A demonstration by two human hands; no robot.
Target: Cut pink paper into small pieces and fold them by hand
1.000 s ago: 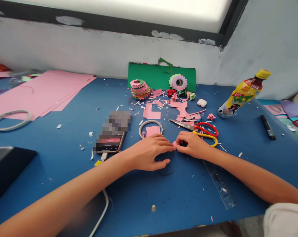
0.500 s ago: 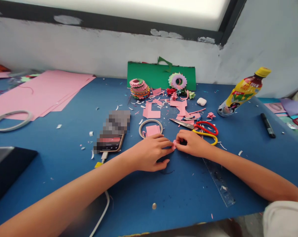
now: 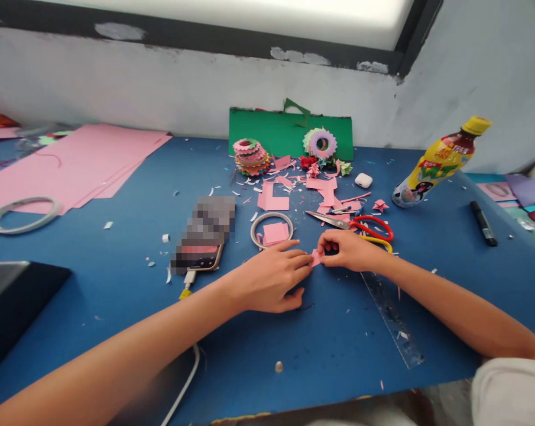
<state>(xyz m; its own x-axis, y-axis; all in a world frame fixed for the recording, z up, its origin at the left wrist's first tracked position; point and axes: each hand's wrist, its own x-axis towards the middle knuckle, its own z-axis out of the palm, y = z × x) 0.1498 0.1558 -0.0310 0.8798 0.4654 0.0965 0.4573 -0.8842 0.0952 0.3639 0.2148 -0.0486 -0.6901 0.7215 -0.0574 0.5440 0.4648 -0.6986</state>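
A small piece of pink paper [image 3: 316, 258] lies on the table between my two hands. My right hand [image 3: 347, 249] pinches its right edge between thumb and fingers. From the other side, my left hand [image 3: 271, 277] reaches in with fingers stretched out; a fingertip touches the paper's left edge, while the thumb stands apart. Just behind my left hand, pink paper squares [image 3: 276, 232] lie inside a roll of tape [image 3: 255, 220]. Scissors [image 3: 373, 225] with red and yellow handles rest behind my right hand, partly hidden by it. A clear ruler [image 3: 394, 322] runs under my right wrist.
A phone [image 3: 205, 236] on a cable lies left. Pink sheets [image 3: 94, 165] and another tape roll [image 3: 21, 216] are farther left. At the back stand a green board [image 3: 267, 127] and stacked paper rings [image 3: 252, 158]. A bottle [image 3: 435, 165] and marker [image 3: 483, 223] are right.
More of the small pink paper shows between my hands. My left index finger has lifted away from the others, and my right hand has shifted slightly. The view has moved a little.
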